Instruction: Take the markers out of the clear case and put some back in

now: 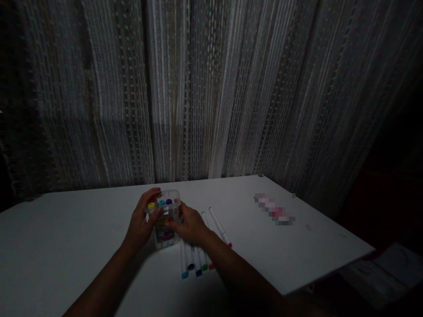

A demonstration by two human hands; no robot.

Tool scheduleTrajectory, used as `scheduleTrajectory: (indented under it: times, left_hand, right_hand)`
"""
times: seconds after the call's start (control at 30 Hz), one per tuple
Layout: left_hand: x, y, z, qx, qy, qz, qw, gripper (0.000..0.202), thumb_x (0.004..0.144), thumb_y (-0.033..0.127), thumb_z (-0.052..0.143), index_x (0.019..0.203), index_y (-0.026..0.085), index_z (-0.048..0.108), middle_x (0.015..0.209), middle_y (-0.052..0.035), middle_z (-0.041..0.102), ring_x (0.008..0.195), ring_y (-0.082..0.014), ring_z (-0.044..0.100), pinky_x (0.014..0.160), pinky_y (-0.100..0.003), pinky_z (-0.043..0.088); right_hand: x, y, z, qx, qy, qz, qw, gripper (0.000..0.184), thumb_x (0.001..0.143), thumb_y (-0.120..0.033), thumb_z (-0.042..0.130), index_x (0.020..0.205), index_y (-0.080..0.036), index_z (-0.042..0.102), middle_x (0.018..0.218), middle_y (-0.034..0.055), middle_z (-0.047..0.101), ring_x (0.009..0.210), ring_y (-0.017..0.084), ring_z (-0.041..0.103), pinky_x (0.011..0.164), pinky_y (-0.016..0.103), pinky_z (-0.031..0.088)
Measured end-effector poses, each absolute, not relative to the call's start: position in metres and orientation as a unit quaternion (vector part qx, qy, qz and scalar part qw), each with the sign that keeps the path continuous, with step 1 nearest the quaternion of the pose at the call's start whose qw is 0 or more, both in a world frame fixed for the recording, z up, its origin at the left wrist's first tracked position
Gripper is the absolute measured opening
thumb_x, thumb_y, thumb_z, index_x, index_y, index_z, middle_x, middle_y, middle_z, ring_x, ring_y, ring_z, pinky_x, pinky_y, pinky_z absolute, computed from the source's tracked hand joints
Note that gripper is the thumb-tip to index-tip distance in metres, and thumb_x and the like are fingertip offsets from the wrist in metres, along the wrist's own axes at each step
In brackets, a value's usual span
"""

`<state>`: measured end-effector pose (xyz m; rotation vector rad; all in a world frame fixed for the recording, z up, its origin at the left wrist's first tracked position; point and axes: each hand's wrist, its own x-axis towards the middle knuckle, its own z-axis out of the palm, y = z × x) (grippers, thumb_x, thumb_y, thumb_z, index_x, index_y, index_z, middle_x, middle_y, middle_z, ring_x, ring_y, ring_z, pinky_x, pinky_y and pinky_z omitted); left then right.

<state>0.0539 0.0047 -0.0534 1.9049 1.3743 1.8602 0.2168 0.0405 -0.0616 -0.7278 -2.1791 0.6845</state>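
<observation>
A clear plastic marker box stands upright on the white table, between my two hands. Several marker ends show at its top, among them a yellow one, a light blue one and a purple one. My left hand grips the left side and upper rim of the box, its thumb across the front. My right hand clasps the right side, with the thumb on the printed label. Loose white markers with coloured ends lie just right of the box, partly hidden under my right forearm.
A single marker with a pink end lies farther right on the white table. Near the right edge lies a pixelated pinkish item that I cannot make out. A patterned curtain hangs behind the table. The room is dim.
</observation>
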Motion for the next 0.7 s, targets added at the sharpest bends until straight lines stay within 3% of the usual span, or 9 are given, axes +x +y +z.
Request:
scheduleTrajectory:
  times: [0.37,0.7]
  left_hand:
    - [0.0536,0.0055,-0.0546,0.615,0.478,0.619,0.101,0.057,0.075,0.057,0.044,0.114,0.016,0.047,0.120,-0.0104,0.049,0.111,-0.0267,0.047,0.100,-0.041,0.034]
    - [0.0551,0.0042,-0.0536,0.607,0.492,0.614,0.112,0.060,0.074,0.058,0.043,0.116,0.016,0.047,0.118,-0.0101,0.050,0.107,-0.0265,0.049,0.099,-0.041,0.035]
  right_hand:
    - [0.2181,0.0396,-0.0580,-0.306,-0.852,0.253,0.343,0.046,0.077,-0.044,0.056,0.116,-0.023,0.045,0.098,0.0034,0.062,0.079,0.016,0.057,0.067,0.026,0.042]
    - [0.2171,0.0394,-0.0586,-0.310,-0.848,0.255,0.347,0.046,0.076,-0.041,0.058,0.116,-0.023,0.044,0.104,0.0037,0.061,0.087,0.017,0.057,0.071,0.027,0.043]
